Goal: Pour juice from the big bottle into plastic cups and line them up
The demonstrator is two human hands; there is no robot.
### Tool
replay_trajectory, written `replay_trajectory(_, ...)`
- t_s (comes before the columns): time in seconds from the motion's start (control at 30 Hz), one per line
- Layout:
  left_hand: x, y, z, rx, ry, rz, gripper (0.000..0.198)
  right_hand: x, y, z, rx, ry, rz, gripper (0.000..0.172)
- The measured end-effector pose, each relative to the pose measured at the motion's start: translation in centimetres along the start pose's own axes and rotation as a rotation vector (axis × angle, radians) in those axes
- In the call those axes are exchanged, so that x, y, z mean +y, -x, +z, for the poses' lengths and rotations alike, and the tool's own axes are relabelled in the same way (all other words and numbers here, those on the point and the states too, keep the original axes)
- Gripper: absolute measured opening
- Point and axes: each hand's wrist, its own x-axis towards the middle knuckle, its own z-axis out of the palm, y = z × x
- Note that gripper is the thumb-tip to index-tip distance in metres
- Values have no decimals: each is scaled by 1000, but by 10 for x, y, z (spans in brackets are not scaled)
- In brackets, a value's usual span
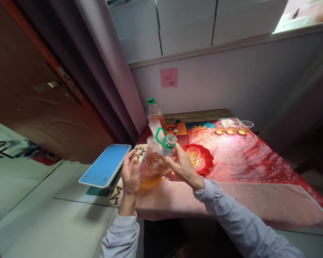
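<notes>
Right fingers (pixel 179 152): wrapped on the open bottle (pixel 156 165) below its neck, grasping it, thumb on the side nearest me.
Left fingers (pixel 127 163): released and loosely curled, just beside the bottle's left side; I can't tell whether they touch it.
Uncapped mouth (pixel 171 140): if I tip it too far or too fast, I'd expect a spill.
Smooth plastic: my grasp could slip, I judge, since the weight hangs below it.
Red dish (pixel 207 165): its clear cup (pixel 193 153) stands near my right side; a careless swing could knock it.
Stacked cups (pixel 155 126): just behind the bottle, so a push away from me could topple them.
Bottle's looks: clear, bulging, amber liquid (pixel 150 181) inside, green carrying loop (pixel 164 142) at the neck.
Bottle's place: at the near left part of the table (pixel 258 161), by the pink cloth (pixel 204 200).
</notes>
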Motion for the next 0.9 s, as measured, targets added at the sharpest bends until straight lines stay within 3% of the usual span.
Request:
replay_trajectory(0.1,35,-6,13,-288,-211,288,94,-6,1,10,-5,23,-14,42)
replay_trajectory(0.2,48,-12,30,-387,-352,427,94,-8,0,15,-21,52,-14,48)
replay_trajectory(0.37,43,-12,47,-372,-430,472,77,-2,-1,3,-94,17,-76,55)
replay_trajectory(0.53,41,-13,43,-340,-422,459,69,15,1,-42,-215,-83,-41,83)
replay_trajectory(0.6,41,-15,39,-326,-409,428,67,27,-3,-68,-194,34,-58,81)
replay_trajectory(0.73,40,-20,31,-304,-358,370,58,49,-22,-118,-127,486,-47,47)
replay_trajectory(0.8,39,-20,29,-288,-328,343,55,56,-31,-133,-141,732,8,43)
replay_trajectory(0.9,37,-20,29,-261,-288,316,56,58,-38,-134,-262,1012,89,52)
